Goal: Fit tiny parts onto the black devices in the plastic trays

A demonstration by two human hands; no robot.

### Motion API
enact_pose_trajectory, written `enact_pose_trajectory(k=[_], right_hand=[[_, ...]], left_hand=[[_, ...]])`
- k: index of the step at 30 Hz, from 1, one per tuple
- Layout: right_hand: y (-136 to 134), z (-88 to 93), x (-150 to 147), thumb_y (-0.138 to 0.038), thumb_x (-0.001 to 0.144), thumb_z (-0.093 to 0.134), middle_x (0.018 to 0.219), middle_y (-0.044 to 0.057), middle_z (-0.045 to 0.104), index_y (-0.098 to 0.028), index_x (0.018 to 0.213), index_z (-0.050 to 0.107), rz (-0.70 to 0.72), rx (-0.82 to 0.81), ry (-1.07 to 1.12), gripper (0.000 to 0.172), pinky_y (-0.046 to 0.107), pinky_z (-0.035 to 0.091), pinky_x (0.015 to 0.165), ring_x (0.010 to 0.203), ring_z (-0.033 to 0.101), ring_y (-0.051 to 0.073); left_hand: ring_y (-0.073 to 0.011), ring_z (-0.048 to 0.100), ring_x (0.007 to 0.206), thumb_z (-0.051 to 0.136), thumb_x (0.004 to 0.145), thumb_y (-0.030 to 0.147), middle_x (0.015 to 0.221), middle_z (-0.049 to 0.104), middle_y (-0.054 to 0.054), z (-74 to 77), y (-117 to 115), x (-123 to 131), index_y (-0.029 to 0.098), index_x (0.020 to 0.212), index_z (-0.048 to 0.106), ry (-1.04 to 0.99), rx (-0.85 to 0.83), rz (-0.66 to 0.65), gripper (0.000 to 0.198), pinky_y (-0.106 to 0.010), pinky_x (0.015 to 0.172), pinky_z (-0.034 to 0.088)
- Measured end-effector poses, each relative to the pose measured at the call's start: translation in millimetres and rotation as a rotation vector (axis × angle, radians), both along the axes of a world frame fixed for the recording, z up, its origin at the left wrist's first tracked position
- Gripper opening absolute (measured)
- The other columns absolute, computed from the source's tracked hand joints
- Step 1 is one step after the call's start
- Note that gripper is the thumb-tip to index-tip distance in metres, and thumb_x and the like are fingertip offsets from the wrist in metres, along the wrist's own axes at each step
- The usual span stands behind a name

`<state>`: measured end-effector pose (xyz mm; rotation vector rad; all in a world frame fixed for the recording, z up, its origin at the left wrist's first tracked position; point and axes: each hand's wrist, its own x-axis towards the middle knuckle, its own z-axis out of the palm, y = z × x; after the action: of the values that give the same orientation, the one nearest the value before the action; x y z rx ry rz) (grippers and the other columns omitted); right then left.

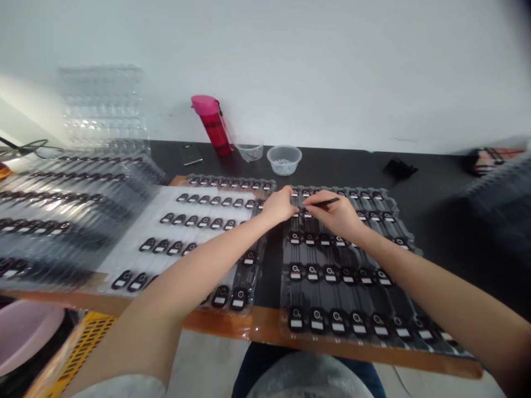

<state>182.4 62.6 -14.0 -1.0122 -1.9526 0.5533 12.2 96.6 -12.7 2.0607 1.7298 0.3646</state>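
My right hand (pixel 338 215) grips a slim dark pen-like tool (pixel 326 203); its exact kind is too small to tell. Its tip end and my fingertips are over the upper left of the right clear plastic tray (pixel 319 254), which carries rows of small black devices, each with a ring and a white label. Beside it, my left hand (pixel 281 204) rests at the tray's upper left corner, thumb and forefinger apart around a black device (pixel 294 193). Under my left forearm, a second tray (pixel 269 182) bears similar devices (pixel 203 222), partly hidden.
Behind the trays stand a cup of small whitish pieces (pixel 284 160), another clear cup (pixel 250 152) and a pink bottle (pixel 213 127). Stacked filled trays (pixel 83 204) occupy the left. A small black object (pixel 399 167) lies at the back right. A yellow basket (pixel 89 337) sits below left.
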Motion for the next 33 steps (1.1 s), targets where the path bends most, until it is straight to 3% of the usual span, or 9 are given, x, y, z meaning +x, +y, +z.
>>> enact_pose_trajectory(k=[7, 11, 13, 14, 17, 19, 25, 29, 33], right_hand=[[-13.9, 22.8, 20.7, -0.026, 0.079, 0.064, 0.088, 0.005, 0.067, -0.018, 0.085, 0.068, -0.147, -0.071, 0.139, 0.01, 0.031, 0.052, 0.073, 0.084, 0.062, 0.018], [-27.6, 33.4, 49.3, -0.03, 0.077, 0.068, 0.089, 0.004, 0.068, -0.02, 0.086, 0.069, -0.215, -0.168, 0.209, 0.014, 0.033, 0.055, 0.073, 0.08, 0.064, 0.018], [-36.0, 36.9, 65.0, -0.033, 0.076, 0.069, 0.09, 0.004, 0.068, -0.022, 0.089, 0.068, -0.219, -0.24, 0.303, 0.017, 0.035, 0.057, 0.074, 0.077, 0.066, 0.018], [-40.6, 38.9, 71.8, -0.033, 0.077, 0.069, 0.09, 0.003, 0.068, -0.023, 0.091, 0.068, -0.214, -0.27, 0.359, 0.017, 0.035, 0.058, 0.076, 0.078, 0.067, 0.018], [-56.6, 46.3, 84.7, -0.033, 0.079, 0.068, 0.091, 0.002, 0.067, -0.025, 0.093, 0.067, -0.19, -0.304, 0.504, 0.016, 0.036, 0.058, 0.083, 0.083, 0.067, 0.017], [-68.4, 51.9, 87.4, -0.031, 0.079, 0.068, 0.091, 0.002, 0.066, -0.024, 0.093, 0.067, -0.17, -0.298, 0.556, 0.016, 0.036, 0.058, 0.085, 0.085, 0.066, 0.016], [-98.1, 61.0, 90.9, -0.023, 0.081, 0.066, 0.092, 0.003, 0.066, -0.026, 0.092, 0.069, -0.11, -0.149, 0.31, 0.013, 0.03, 0.056, 0.078, 0.086, 0.064, 0.017], [-106.0, 56.2, 99.0, -0.018, 0.082, 0.064, 0.09, 0.004, 0.066, -0.024, 0.096, 0.07, -0.027, -0.023, 0.166, 0.017, 0.03, 0.053, 0.075, 0.084, 0.062, 0.016], [-107.5, 47.6, 105.1, -0.02, 0.083, 0.063, 0.092, 0.005, 0.066, -0.025, 0.097, 0.069, 0.048, -0.027, 0.15, 0.017, 0.03, 0.053, 0.072, 0.084, 0.062, 0.016]], left_hand=[[-0.0216, 0.061, 0.079, 0.07, 0.064, 0.032, 0.088, 0.066, -0.004, -1.9, 2.9, -4.3, 0.021, 0.107, 0.054, -0.043, 0.011, 0.016, 0.047, -0.028, 0.063, 0.039], [-0.0145, 0.053, 0.064, 0.072, 0.065, 0.031, 0.072, 0.059, 0.0, 10.3, -2.2, -7.3, 0.019, 0.097, 0.056, -0.2, 0.028, 0.072, 0.038, -0.025, 0.057, 0.034], [-0.009, 0.043, 0.05, 0.066, 0.074, 0.033, 0.06, 0.049, 0.003, 20.8, -12.2, -2.8, 0.018, 0.089, 0.056, -0.455, -0.135, 0.111, 0.024, -0.022, 0.05, 0.028], [-0.0069, 0.035, 0.043, 0.06, 0.08, 0.036, 0.055, 0.042, 0.005, 25.9, -18.8, 1.5, 0.017, 0.087, 0.055, -0.613, -0.302, 0.122, 0.02, -0.021, 0.045, 0.023], [-0.0043, 0.023, 0.035, 0.043, 0.09, 0.043, 0.05, 0.034, 0.006, 36.3, -41.0, 20.4, 0.015, 0.085, 0.054, -0.98, -0.752, 0.102, 0.031, -0.02, 0.041, 0.011], [-0.004, 0.025, 0.034, 0.038, 0.091, 0.048, 0.05, 0.041, 0.004, 38.0, -54.6, 35.0, 0.013, 0.085, 0.055, -1.093, -0.899, 0.076, 0.04, -0.02, 0.039, 0.011], [-0.0044, 0.029, 0.032, 0.031, 0.089, 0.06, 0.056, 0.056, -0.004, 34.1, -75.3, 68.5, 0.012, 0.087, 0.057, -1.116, -0.942, -0.056, 0.055, -0.02, 0.037, 0.016], [-0.0048, 0.03, 0.031, 0.03, 0.087, 0.063, 0.057, 0.058, -0.005, 30.0, -75.8, 80.8, 0.013, 0.088, 0.056, -1.11, -0.944, -0.117, 0.057, -0.019, 0.037, 0.016], [-0.0043, 0.03, 0.031, 0.03, 0.086, 0.065, 0.057, 0.059, -0.005, 27.2, -75.1, 88.0, 0.013, 0.086, 0.056, -1.092, -0.956, -0.13, 0.058, -0.019, 0.036, 0.017]])
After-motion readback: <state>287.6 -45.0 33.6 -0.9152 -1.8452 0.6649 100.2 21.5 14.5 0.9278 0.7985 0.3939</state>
